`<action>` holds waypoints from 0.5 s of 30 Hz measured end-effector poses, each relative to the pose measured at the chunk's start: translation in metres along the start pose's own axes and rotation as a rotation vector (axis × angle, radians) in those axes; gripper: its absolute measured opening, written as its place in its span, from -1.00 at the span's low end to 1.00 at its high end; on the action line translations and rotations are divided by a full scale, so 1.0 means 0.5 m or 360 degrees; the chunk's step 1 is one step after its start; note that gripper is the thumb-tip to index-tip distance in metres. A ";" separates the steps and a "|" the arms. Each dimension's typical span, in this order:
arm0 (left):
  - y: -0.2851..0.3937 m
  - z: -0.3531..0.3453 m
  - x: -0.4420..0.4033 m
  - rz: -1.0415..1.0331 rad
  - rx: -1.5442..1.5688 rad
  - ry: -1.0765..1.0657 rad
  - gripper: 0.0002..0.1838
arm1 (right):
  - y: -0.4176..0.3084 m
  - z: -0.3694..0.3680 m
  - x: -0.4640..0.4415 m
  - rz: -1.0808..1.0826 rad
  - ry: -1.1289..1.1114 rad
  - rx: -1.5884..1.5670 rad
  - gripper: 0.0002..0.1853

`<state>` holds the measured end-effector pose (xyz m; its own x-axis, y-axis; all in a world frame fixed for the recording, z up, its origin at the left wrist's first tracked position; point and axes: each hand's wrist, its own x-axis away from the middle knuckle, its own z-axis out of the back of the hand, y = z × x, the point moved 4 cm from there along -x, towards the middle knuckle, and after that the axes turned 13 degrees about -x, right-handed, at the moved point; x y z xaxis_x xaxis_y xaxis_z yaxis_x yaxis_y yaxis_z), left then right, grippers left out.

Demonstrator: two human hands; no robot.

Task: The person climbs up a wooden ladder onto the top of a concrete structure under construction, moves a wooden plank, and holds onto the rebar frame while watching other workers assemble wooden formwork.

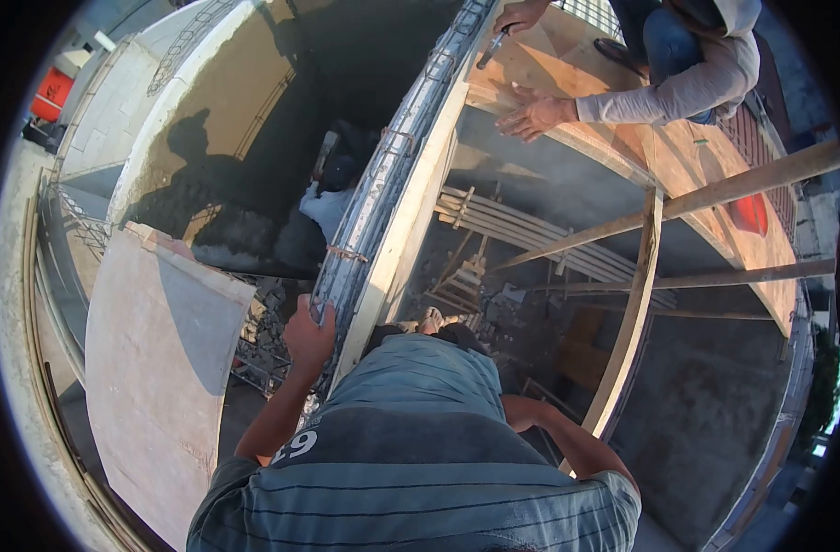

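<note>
My left hand [309,339] is closed over the near end of a long, narrow concrete beam [360,216] with rusty rebar ties along its top. The thumb shows at the beam's edge; the other fingers are partly hidden. A pale timber board [411,198] runs along the beam's right side. On my right, the bent forearm [576,442] goes in behind my shirt, which hides the right hand.
A co-worker [663,97] crouches on plywood formwork [613,138], one hand on a hammer [493,48]. Another person [332,198] stands below, by a plastered wall [190,166]. Timber braces [636,304] cross the deep drop on my right. A pale panel [153,359] lies left.
</note>
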<state>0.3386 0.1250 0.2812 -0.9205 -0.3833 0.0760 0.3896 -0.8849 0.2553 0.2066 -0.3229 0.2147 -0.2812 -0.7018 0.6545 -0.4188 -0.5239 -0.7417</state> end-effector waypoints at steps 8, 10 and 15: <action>-0.001 -0.003 0.002 -0.0044 0.0023 0.0042 -0.64 | -0.026 0.003 0.004 -0.0127 -0.0005 0.0123 -0.31; -0.004 -0.004 0.002 -0.0049 0.0026 0.0044 -0.64 | -0.021 0.003 0.000 -0.0042 -0.0006 0.0161 -0.36; 0.003 -0.014 0.005 -0.0150 0.0015 0.0186 -0.67 | -0.070 0.001 0.015 -0.0136 -0.0114 0.0034 -0.59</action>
<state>0.3369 0.1210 0.2751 -0.9429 -0.3275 -0.0615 0.3009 -0.9160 0.2652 0.2194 -0.3100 0.2455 -0.1822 -0.6864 0.7040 -0.4198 -0.5932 -0.6870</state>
